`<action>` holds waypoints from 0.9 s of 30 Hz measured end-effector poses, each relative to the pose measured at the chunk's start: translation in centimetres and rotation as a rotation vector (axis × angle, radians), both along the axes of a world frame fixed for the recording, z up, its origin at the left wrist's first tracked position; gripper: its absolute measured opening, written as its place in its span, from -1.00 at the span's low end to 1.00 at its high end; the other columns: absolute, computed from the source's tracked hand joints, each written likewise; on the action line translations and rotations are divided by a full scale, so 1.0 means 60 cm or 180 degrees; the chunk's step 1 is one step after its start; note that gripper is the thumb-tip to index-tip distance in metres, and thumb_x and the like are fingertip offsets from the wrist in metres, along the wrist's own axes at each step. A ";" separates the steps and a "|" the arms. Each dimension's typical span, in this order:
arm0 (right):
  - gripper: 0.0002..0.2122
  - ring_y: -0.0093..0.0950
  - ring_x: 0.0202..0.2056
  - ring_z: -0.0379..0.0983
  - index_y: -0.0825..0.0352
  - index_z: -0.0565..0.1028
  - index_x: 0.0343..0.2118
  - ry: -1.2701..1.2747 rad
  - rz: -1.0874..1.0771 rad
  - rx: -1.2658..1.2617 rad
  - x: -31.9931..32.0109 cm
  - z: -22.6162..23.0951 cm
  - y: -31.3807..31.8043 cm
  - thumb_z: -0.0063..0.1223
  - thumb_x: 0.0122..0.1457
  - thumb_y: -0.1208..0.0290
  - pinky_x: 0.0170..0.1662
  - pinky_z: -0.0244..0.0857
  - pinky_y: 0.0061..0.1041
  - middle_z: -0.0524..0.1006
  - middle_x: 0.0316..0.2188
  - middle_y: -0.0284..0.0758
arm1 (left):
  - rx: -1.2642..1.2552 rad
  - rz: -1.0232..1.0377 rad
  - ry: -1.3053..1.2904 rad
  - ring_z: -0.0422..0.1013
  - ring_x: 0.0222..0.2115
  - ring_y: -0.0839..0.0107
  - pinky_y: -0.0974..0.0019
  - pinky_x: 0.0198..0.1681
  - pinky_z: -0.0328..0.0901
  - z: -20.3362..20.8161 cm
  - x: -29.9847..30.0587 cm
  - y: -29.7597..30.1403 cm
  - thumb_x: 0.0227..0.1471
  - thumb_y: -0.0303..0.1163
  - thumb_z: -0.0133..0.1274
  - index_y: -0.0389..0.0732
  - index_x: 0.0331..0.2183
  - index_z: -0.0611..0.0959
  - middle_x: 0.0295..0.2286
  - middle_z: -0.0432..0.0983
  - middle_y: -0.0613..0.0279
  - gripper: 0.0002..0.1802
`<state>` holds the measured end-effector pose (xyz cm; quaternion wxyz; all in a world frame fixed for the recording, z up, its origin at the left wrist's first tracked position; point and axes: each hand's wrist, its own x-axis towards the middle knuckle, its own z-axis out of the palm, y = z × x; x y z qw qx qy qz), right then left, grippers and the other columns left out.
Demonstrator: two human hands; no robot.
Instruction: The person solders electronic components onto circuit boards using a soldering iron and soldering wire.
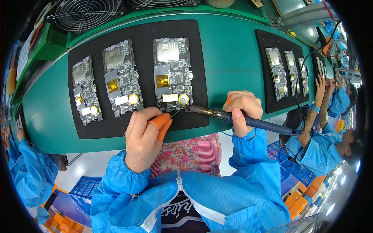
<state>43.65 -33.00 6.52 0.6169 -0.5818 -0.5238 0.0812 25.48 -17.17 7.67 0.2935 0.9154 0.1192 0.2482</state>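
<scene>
My right hand (244,110) is closed around the dark blue handle of a soldering iron (264,125), whose tip points left to the lower edge of a circuit board (180,64). The tip is close to a round coin cell (183,99) on that board; whether they touch I cannot tell. Between the fingers of my left hand (142,134), two of them in orange finger cots (160,123), a thin solder wire (176,113) is pinched, and it reaches toward the iron's tip. Two similar boards, a middle one (122,79) and a left one (86,91), lie on the same black mat (200,77).
The green table (227,58) carries another black mat (268,99) with boards at the right. A cable (298,83) hangs from the upper right. Fan grilles (85,13) stand behind a green rail. People in blue sit on both sides, one with raised hands (320,89) at the right.
</scene>
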 end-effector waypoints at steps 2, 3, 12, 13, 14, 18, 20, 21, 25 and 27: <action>-0.81 -0.47 -0.80 0.16 0.43 0.31 -0.69 -0.0065 0.0032 -0.0014 0.001 0.001 0.001 -0.11 -0.01 0.49 -0.74 -0.03 -0.52 0.25 -0.82 -0.29 | -0.0225 0.0102 0.0129 0.36 -0.42 0.26 0.33 -0.41 0.27 0.003 0.000 -0.005 -0.33 -0.65 0.21 -0.33 -0.47 0.58 -0.41 0.39 0.17 -0.78; -0.81 -0.47 -0.80 0.16 0.43 0.31 -0.69 -0.0064 0.0032 -0.0012 0.001 0.000 0.001 -0.11 -0.01 0.49 -0.74 -0.03 -0.52 0.25 -0.82 -0.29 | -0.0223 0.0103 0.0130 0.36 -0.42 0.26 0.33 -0.41 0.27 0.004 0.001 -0.006 -0.33 -0.65 0.21 -0.33 -0.47 0.58 -0.41 0.39 0.17 -0.78; -0.83 -0.47 -0.80 0.16 0.42 0.30 -0.71 -0.0061 0.0066 -0.0017 0.003 0.002 -0.001 -0.11 -0.03 0.51 -0.74 -0.02 -0.53 0.28 -0.81 -0.29 | 0.0038 -0.0041 0.0020 0.37 -0.45 0.25 0.33 -0.47 0.28 -0.008 0.013 -0.006 -0.34 -0.66 0.21 -0.36 -0.47 0.57 -0.41 0.40 0.16 -0.77; -0.83 -0.47 -0.80 0.16 0.41 0.30 -0.71 -0.0080 0.0072 -0.0025 0.004 0.003 -0.001 -0.12 -0.04 0.51 -0.74 -0.02 -0.53 0.28 -0.81 -0.28 | 0.0098 -0.0090 0.0054 0.37 -0.45 0.25 0.33 -0.47 0.29 -0.010 0.014 -0.007 -0.34 -0.66 0.21 -0.36 -0.47 0.56 -0.41 0.40 0.15 -0.77; -0.83 -0.47 -0.80 0.16 0.41 0.30 -0.71 -0.0099 0.0078 -0.0034 0.003 0.003 -0.001 -0.12 -0.04 0.52 -0.74 -0.02 -0.52 0.29 -0.80 -0.28 | 0.0158 -0.0139 0.0089 0.37 -0.45 0.24 0.33 -0.47 0.29 -0.011 0.015 -0.007 -0.34 -0.67 0.21 -0.36 -0.48 0.56 -0.40 0.41 0.15 -0.77; -0.84 -0.47 -0.80 0.17 0.41 0.30 -0.70 -0.0027 0.0058 -0.0001 -0.004 0.001 -0.001 -0.11 -0.04 0.52 -0.74 -0.01 -0.52 0.30 -0.80 -0.27 | 0.0153 -0.0161 0.0097 0.38 -0.45 0.23 0.33 -0.47 0.30 -0.013 0.017 -0.011 -0.35 -0.68 0.21 -0.36 -0.47 0.56 -0.41 0.41 0.13 -0.76; -0.84 -0.46 -0.80 0.17 0.41 0.31 -0.70 -0.0055 0.0074 -0.0002 -0.005 0.001 0.002 -0.11 -0.04 0.51 -0.74 -0.02 -0.52 0.30 -0.80 -0.28 | 0.0173 -0.0163 0.0187 0.37 -0.43 0.25 0.34 -0.43 0.30 -0.014 0.014 -0.010 -0.37 -0.67 0.22 -0.33 -0.47 0.57 -0.38 0.40 0.13 -0.74; -0.84 -0.46 -0.80 0.17 0.41 0.31 -0.70 -0.0042 0.0084 0.0008 -0.007 -0.002 0.002 -0.11 -0.04 0.51 -0.74 -0.02 -0.52 0.30 -0.80 -0.28 | 0.0183 -0.0152 0.0202 0.37 -0.43 0.25 0.34 -0.43 0.30 -0.010 0.011 -0.009 -0.37 -0.67 0.22 -0.33 -0.47 0.57 -0.38 0.40 0.13 -0.74; -0.80 -0.47 -0.79 0.16 0.43 0.32 -0.68 0.0230 -0.0136 0.0219 -0.001 -0.012 -0.004 -0.11 0.00 0.45 -0.71 -0.03 -0.51 0.27 -0.80 -0.29 | -0.0169 0.0761 -0.0337 0.33 -0.38 0.33 0.41 -0.37 0.24 0.013 -0.012 0.014 -0.42 -0.64 0.27 -0.22 -0.37 0.58 -0.35 0.34 0.19 -0.60; -0.72 -0.49 -0.76 0.16 0.43 0.34 -0.67 0.0420 -0.0374 0.0189 -0.003 -0.001 -0.022 -0.08 0.06 0.33 -0.69 -0.02 -0.53 0.29 -0.79 -0.29 | -0.0409 0.1250 -0.0502 0.16 -0.65 0.65 0.59 -0.62 0.05 0.013 -0.053 0.051 -0.35 -0.65 0.24 -0.25 -0.31 0.57 -0.40 0.34 0.28 -0.60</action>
